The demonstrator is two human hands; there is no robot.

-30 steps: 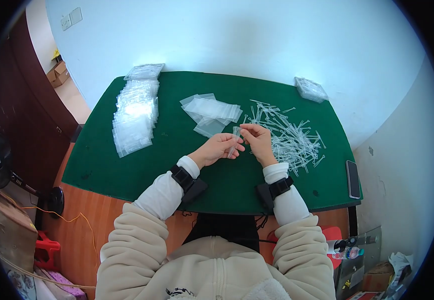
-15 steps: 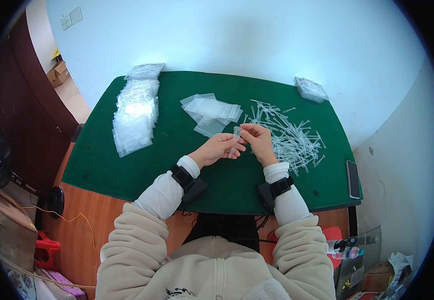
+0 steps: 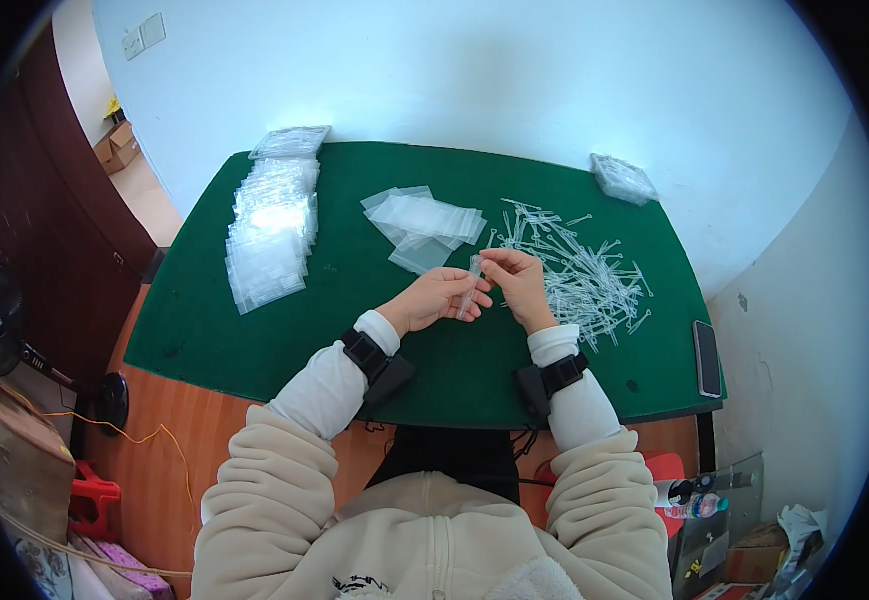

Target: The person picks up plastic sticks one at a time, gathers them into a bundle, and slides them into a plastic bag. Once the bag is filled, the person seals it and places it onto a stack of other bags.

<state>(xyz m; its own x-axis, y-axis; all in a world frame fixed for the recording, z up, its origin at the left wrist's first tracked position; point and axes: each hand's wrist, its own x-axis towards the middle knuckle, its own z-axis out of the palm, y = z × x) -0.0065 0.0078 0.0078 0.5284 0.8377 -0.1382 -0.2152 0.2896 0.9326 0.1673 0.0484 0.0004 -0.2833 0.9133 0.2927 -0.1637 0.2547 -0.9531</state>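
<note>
My left hand (image 3: 441, 295) is closed on a small clear plastic bag (image 3: 466, 300), held upright above the green tabletop. At the bag's upper end, the fingers of my right hand (image 3: 517, 283) are pinched together on its edge. Whether something lies inside the bag is too small to tell. Just beyond my hands lies a loose stack of flat clear zip bags (image 3: 422, 222). To the right of my right hand spreads a heap of thin clear plastic sticks (image 3: 584, 275) with looped ends.
A long overlapping row of clear bags (image 3: 269, 235) runs along the table's left, with a clear box (image 3: 291, 142) behind it. Another clear box (image 3: 624, 180) stands at the back right corner. A phone (image 3: 706, 358) lies by the right edge of the green table (image 3: 354, 350).
The bag and the fingers around it have shifted very slightly. Everything else stays as it was.
</note>
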